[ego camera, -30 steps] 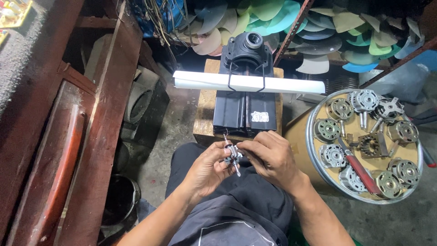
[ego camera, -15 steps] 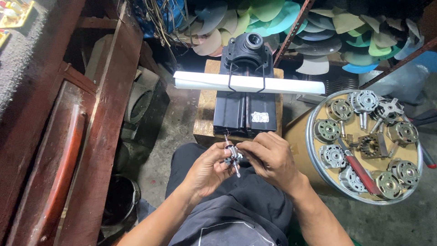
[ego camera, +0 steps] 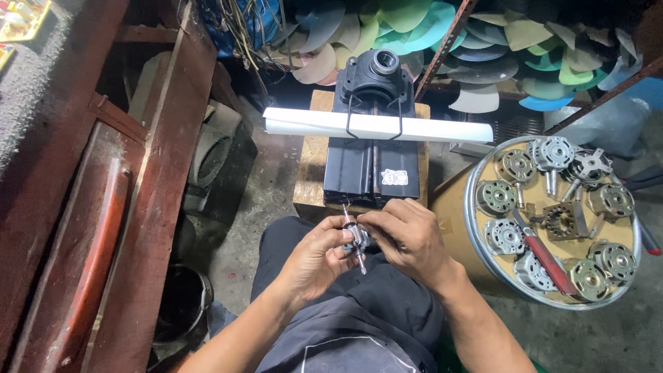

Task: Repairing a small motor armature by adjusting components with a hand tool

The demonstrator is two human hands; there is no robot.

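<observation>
— What's past his hands, biggest first?

— A round tray (ego camera: 476, 228) of motor housings (ego camera: 504, 235) off to the right of the right hand (ego camera: 407, 238), with a red-handled tool (ego camera: 549, 262) lying across it. Straight beyond both hands, a black machine (ego camera: 373, 148) on a wooden block (ego camera: 311, 190), a white tube (ego camera: 311, 123) clipped across it.

— And the part itself?

— A small motor piece (ego camera: 356, 238), pinched between the left hand (ego camera: 314, 259) and the right, over his lap. Its thin shaft runs up and down, tip toward him. Fingers cover most of it.
</observation>
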